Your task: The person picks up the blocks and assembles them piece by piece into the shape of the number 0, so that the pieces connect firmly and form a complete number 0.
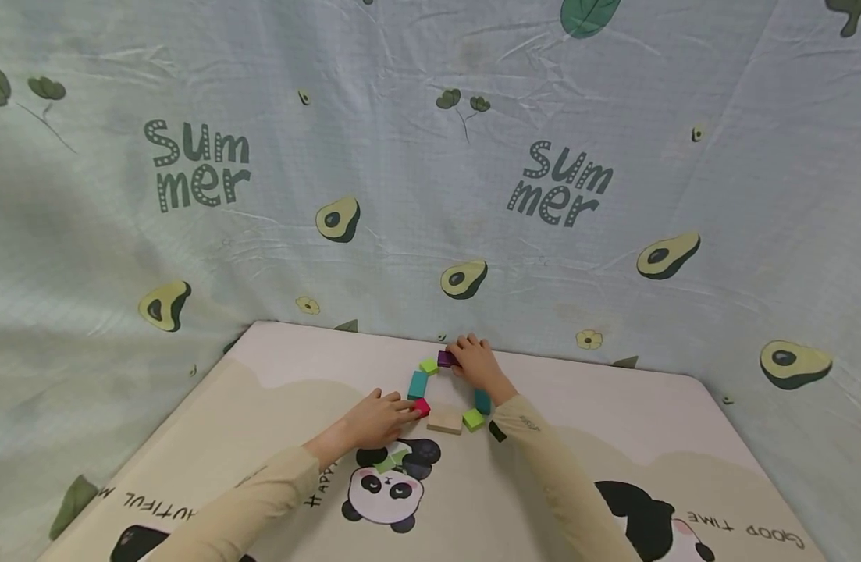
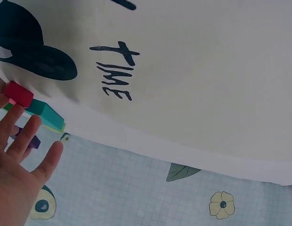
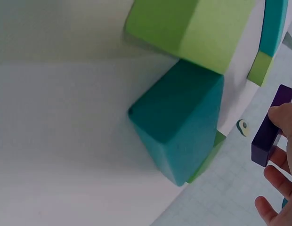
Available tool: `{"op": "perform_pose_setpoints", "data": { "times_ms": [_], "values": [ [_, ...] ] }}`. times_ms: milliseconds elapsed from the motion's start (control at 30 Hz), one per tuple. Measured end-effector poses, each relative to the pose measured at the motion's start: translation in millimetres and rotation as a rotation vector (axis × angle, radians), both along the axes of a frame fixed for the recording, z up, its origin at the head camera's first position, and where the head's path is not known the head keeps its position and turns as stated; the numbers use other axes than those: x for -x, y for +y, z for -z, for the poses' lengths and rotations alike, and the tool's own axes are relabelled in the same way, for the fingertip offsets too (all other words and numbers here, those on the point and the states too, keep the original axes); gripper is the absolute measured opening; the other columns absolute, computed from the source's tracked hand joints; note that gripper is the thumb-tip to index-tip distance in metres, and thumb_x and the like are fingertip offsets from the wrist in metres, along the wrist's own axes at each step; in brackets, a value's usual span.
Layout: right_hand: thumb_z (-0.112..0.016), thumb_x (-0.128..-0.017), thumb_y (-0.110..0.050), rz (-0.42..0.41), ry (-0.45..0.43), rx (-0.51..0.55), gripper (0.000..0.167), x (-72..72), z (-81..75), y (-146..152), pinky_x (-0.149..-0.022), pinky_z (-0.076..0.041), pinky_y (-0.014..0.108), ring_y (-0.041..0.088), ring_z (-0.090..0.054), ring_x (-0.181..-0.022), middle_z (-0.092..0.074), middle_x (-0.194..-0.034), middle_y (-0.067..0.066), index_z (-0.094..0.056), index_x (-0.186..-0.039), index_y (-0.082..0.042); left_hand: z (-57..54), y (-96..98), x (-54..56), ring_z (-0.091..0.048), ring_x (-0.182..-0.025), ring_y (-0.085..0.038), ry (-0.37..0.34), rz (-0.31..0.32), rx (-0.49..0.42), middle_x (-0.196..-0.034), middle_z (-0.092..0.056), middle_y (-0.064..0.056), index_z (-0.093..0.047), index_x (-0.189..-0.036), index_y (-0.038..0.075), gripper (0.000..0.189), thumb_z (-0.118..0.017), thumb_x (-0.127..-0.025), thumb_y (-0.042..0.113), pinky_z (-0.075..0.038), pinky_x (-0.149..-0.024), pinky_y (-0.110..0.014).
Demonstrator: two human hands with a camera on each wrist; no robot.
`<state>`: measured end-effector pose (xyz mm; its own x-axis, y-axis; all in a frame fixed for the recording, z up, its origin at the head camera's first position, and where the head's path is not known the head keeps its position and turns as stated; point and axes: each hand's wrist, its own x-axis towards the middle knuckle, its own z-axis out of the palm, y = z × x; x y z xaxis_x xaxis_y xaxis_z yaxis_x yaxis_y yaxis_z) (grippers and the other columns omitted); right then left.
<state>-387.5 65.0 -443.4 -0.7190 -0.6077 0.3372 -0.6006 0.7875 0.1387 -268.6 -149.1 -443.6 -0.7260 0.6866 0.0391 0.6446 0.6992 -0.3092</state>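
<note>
Colored wooden blocks form a ring on the table. My right hand (image 1: 478,365) is at its far side, pinching a purple block (image 3: 271,129) between thumb and fingers. At the near left of the ring, my left hand (image 1: 375,420) has thumb and index finger on a red block (image 2: 19,93), the other fingers spread. Beyond the red block lies a teal block (image 1: 418,384), then a light green block (image 1: 428,366) close to the purple one. A beige block (image 1: 444,422) forms the near side, with another green block (image 1: 474,420) to its right. My right wrist partly covers a second teal block (image 1: 482,402).
The ring stands near the back edge of a pale table mat (image 1: 318,351) printed with pandas and lettering. Right behind it hangs a cloth (image 1: 395,156) with avocados and "summer" printed on it. A panda print (image 1: 386,496) lies in front of the beige block.
</note>
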Motion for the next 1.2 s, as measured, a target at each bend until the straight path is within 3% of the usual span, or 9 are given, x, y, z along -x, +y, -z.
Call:
{"op": "perform_pose_setpoints", "data": {
  "times_ms": [333,967,1167,1200],
  "values": [
    [-0.063,-0.082,-0.021,0.037,-0.010,0.073,0.028,5.2,7.1,-5.7,-0.079,-0.040,0.045,0.026,-0.047,-0.092,-0.055,-0.095,0.008,-0.057,-0.108,-0.013,-1.4,-0.3,-2.4,-0.052,-0.106,-0.017,0.010,0.004,0.012,-0.123,-0.056,0.005,-0.052,-0.125,0.025,0.042,-0.057,-0.085,0.032,-0.046,-0.083,-0.040],
    [-0.060,-0.084,-0.023,0.101,-0.075,0.030,0.028,10.6,11.6,-7.8,-0.080,-0.039,0.046,0.025,-0.046,-0.095,-0.057,-0.101,0.008,-0.057,-0.110,-0.013,-0.2,-1.7,-1.2,-0.052,-0.105,-0.016,0.015,-0.004,0.020,-0.123,-0.056,0.005,-0.051,-0.125,0.025,0.042,-0.058,-0.084,0.033,-0.046,-0.083,-0.040],
    [-0.064,-0.081,-0.021,0.074,-0.129,0.055,0.027,24.1,20.3,-5.0,-0.080,-0.038,0.049,0.028,-0.046,-0.095,-0.059,-0.103,0.011,-0.060,-0.106,-0.011,-0.3,-2.5,-0.8,-0.052,-0.106,-0.017,0.018,-0.002,0.029,-0.124,-0.055,0.005,-0.051,-0.125,0.025,0.043,-0.057,-0.084,0.033,-0.046,-0.084,-0.040],
    [-0.062,-0.083,-0.027,0.048,-0.097,0.056,0.027,35.6,31.3,-2.1,-0.080,-0.038,0.048,0.027,-0.046,-0.095,-0.059,-0.103,0.009,-0.060,-0.106,-0.014,-0.3,-2.6,-0.7,-0.052,-0.106,-0.017,0.019,-0.001,0.030,-0.123,-0.055,0.005,-0.051,-0.125,0.025,0.043,-0.057,-0.084,0.033,-0.046,-0.084,-0.040]
  ]
}}
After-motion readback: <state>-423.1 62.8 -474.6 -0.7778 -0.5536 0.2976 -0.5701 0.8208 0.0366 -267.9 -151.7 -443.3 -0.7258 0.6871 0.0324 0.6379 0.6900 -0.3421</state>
